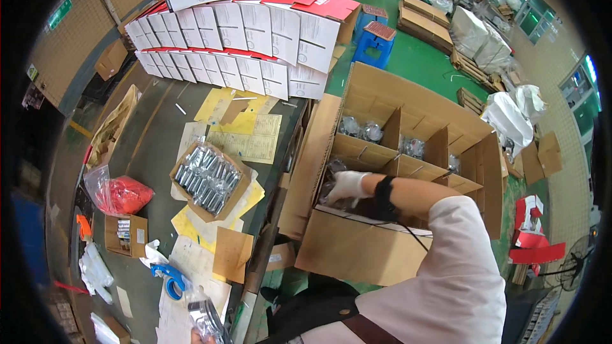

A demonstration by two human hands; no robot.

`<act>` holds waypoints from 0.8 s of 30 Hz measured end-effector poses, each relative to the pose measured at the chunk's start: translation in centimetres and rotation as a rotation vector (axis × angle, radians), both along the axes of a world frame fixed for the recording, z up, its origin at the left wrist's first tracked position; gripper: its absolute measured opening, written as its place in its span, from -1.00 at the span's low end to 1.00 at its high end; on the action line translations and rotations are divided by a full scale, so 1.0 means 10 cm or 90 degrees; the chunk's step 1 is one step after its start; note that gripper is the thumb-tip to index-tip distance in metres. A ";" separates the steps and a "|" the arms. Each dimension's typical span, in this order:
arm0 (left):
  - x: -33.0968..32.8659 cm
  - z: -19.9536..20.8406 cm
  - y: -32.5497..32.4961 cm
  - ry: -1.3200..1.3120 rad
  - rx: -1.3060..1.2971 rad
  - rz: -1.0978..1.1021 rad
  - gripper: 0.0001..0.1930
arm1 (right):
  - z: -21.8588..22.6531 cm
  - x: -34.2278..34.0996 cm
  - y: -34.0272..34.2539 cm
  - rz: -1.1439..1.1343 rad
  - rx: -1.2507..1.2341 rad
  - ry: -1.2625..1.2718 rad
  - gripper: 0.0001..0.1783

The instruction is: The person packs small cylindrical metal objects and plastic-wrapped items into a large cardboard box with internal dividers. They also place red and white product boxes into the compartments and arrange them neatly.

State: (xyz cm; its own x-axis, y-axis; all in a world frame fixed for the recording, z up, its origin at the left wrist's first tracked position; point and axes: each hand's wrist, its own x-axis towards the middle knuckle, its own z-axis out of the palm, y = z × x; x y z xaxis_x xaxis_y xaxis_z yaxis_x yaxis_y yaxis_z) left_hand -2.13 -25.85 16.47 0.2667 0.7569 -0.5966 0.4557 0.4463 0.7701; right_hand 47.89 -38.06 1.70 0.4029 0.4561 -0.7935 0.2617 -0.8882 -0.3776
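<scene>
My right hand point(349, 187), in a white glove, reaches down into the near left compartment of a large divided carton point(377, 242). A clear-bagged part point(336, 167) lies beside its fingers, which are blurred and partly hidden, so I cannot tell if they grip anything. At the lower edge, my left hand point(203, 337) shows only in part. It is closed on a bagged metal part point(205, 318), a shiny round piece in clear plastic, over the table's front. Close to that hand lies a blue tape dispenser point(171, 280).
More bagged parts point(361, 129) sit in other carton compartments. On the dark table point(153, 134) stand a small box of bagged metal cylinders point(210, 181), a red bag point(124, 194) and rows of white-and-red boxes point(245, 28). Blue stools point(373, 44) stand beyond the carton.
</scene>
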 end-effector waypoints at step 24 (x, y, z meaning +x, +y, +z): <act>4.89 -2.37 -1.45 0.366 0.347 -1.130 -0.51 | 0.90 -1.63 -3.41 -1.065 0.835 -0.209 -0.82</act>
